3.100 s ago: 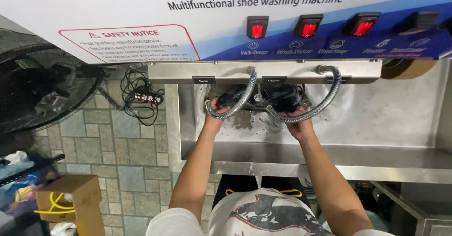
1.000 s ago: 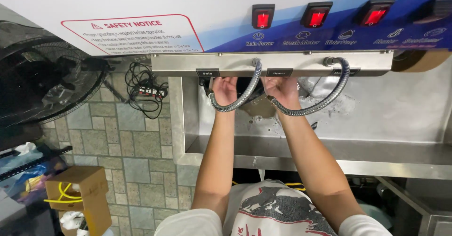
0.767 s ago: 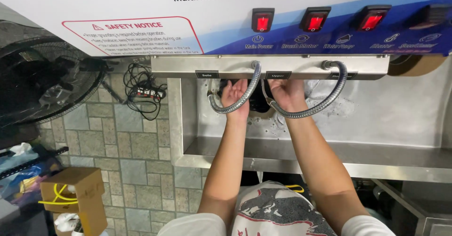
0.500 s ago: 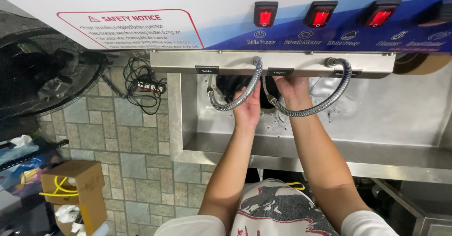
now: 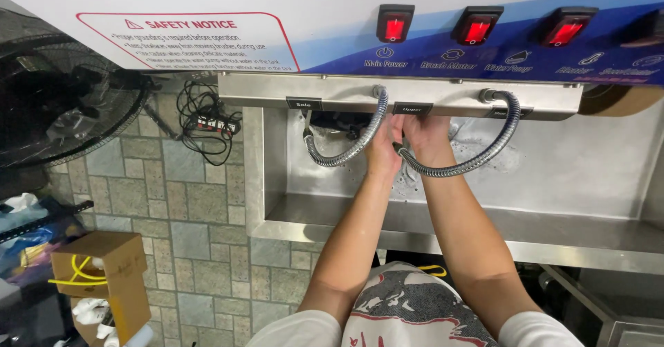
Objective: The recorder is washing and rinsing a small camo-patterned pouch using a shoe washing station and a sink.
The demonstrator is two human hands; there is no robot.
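Left hand and right hand up high, side by side, nearly touching, pushed in under the long shiny steel bar. Fingertips hidden behind that bar, so cannot tell if wide, curled, or holding anything. Arms stretched out straight over the front edge of the deep grey steel sink, likely to get far back to the wet part at the top.

Dark lumpy thing tucked under the bar, just to the left of the left hand. Too shadowed to tell what kind of thing, or whether a finger touches it.

Left bendy silver hose hanging in a loop from the bar, close by the left wrist. Right bendy silver hose looping down and across in front of the right wrist, a bit in the way. White foam splashed on the back wall of the sink, near the right hose.

Above, three red square switches, all glowing. Off to the left, well apart from the hands: big black round fan, black plug strip with tangled wires on grey stone tiles, and lower down a brown cardboard box with a yellow cord poking out.
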